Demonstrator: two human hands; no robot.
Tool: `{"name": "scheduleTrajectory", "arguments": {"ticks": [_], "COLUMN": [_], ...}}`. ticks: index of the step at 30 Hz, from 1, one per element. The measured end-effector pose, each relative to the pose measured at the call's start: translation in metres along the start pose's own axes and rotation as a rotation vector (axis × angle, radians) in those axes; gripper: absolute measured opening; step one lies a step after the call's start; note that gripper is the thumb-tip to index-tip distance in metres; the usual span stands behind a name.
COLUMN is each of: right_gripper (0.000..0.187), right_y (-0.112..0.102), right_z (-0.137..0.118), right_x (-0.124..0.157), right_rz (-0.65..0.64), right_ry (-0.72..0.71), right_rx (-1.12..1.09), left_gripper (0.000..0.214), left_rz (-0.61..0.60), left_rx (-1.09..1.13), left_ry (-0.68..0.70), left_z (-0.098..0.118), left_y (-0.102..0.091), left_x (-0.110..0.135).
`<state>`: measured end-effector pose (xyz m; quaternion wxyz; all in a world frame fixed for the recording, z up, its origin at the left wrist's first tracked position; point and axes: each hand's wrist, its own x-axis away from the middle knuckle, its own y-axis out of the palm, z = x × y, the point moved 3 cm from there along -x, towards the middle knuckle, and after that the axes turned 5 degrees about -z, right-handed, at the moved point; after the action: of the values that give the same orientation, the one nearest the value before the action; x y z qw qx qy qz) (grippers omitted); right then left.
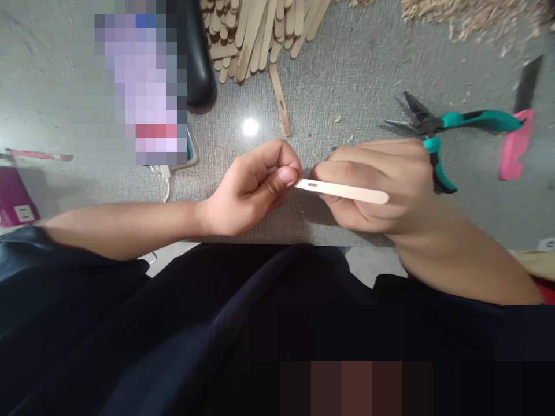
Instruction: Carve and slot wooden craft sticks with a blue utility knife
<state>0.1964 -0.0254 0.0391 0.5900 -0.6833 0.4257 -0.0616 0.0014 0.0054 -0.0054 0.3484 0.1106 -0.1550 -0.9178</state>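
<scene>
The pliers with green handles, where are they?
In the head view, the pliers lie on the table toward the right, just beyond the right hand, left of the pink-handled knife.

The left forearm [130, 226] lies nearly level; the right forearm [463, 254] slants inward from lower right. The left hand [251, 188] pinches, thumb [286, 175] pressing toward a curled index finger [284, 149]. Just beside it, the right hand [385, 173] is curled like a fist, back up, slightly blurred.
</scene>
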Motion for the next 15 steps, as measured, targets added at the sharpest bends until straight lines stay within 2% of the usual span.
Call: {"name": "scheduleTrajectory", "arguments": {"ticks": [5, 10, 15], "right_gripper": [0.015, 0.025, 0.019], "right_y": [-0.0039, -0.0089, -0.0063], "right_z": [0.0031, 0.0024, 0.0008], "right_x": [-0.0025, -0.0059, -0.0035], "right_rz": [-0.105, -0.202, -0.157], "right_ry": [0.03, 0.014, 0.061], "right_rx": [-0.121, -0.152, -0.106], "left_gripper": [0.052, 0.042, 0.037], "left_rz": [0.002, -0.034, -0.058], "left_rx": [-0.013, -0.008, -0.017], "left_ry": [-0.006, 0.072, 0.025], "left_z": [-0.0005, 0.0048, 0.0085], "left_y": [-0.0011, -0.0004, 0.0012], "left_x": [-0.0008, 0.0, -0.0001]}}
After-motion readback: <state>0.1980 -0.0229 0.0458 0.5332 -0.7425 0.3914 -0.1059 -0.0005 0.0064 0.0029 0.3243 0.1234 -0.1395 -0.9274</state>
